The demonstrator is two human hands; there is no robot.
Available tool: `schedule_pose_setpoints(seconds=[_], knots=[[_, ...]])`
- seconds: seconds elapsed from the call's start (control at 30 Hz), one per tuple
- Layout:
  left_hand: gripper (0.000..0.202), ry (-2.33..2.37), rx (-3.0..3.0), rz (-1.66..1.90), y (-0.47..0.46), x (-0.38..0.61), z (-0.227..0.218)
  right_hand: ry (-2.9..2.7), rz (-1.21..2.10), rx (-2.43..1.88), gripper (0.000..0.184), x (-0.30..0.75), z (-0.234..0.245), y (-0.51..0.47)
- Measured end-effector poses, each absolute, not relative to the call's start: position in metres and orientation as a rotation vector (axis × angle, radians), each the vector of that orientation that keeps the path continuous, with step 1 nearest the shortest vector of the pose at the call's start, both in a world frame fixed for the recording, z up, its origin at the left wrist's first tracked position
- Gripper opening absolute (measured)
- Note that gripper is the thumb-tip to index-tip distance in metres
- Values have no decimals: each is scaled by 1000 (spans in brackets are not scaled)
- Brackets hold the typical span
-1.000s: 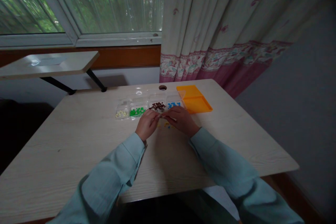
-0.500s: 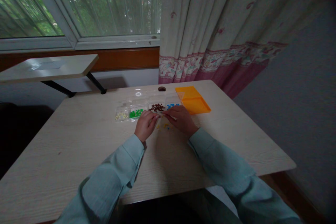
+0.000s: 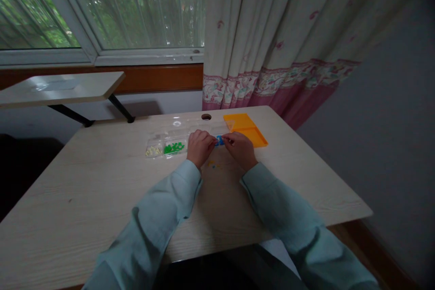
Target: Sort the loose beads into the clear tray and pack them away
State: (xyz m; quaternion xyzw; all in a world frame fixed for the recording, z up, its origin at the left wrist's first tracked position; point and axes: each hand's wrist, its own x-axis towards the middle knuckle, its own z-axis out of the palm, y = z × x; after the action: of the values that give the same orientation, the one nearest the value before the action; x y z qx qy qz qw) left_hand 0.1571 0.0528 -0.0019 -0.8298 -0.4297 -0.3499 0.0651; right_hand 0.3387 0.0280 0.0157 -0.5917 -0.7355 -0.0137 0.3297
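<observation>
My left hand (image 3: 200, 147) and my right hand (image 3: 239, 148) are close together above the clear plastic boxes, fingers pinched. What lies between either hand's fingertips is too small to make out. Small blue pieces (image 3: 220, 141) show in a box between and just behind my fingertips. Green pieces (image 3: 174, 147) fill the bottom of a clear box left of my left hand. Farther left, a box holds pale cream pieces (image 3: 153, 151). The box of dark brown pieces is hidden behind my left hand. A few loose yellow pieces (image 3: 211, 163) lie on the table below my hands.
An orange tray (image 3: 256, 137) lies beyond my right hand on the wooden table (image 3: 118, 199). A round cable hole (image 3: 206, 117) sits near the back edge. At the left stands a raised white shelf (image 3: 78, 86) on black legs. A curtain (image 3: 244, 45) hangs behind.
My left hand has moved right and a little up, from near the green box to in front of the brown pieces. My right hand has shifted slightly, and the view has turned a little.
</observation>
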Motion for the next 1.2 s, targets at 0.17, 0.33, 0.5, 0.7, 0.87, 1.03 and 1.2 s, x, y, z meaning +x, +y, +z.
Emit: schedule_pose_setpoints(seconds=[0.17, 0.33, 0.5, 0.7, 0.87, 1.03, 1.2], knots=[[19, -1308, -2537, -1043, 57, 159, -3, -1864, -51, -1543, 21, 346, 5, 36], [19, -1278, -2571, -1018, 58, 158, -5, -1849, -78, -1483, 21, 347, -1, 38], [23, -1294, -2570, -982, 56, 160, -3, -1846, -75, -1471, 20, 343, 0, 36], [24, -1282, -2565, -973, 54, 159, -1, -1845, -16, -1494, 18, 345, -1, 39], [22, -1254, -2590, -997, 48, 150, 1, -2074, 69, -1257, 19, 344, -2, 41], [25, -1154, -2640, -970, 30, 124, 3, -2236, 335, -1037, 20, 339, 4, 33], [26, -1043, -2789, -905, 12, 82, -2, -2473, 582, -963, 12, 338, 16, 26]])
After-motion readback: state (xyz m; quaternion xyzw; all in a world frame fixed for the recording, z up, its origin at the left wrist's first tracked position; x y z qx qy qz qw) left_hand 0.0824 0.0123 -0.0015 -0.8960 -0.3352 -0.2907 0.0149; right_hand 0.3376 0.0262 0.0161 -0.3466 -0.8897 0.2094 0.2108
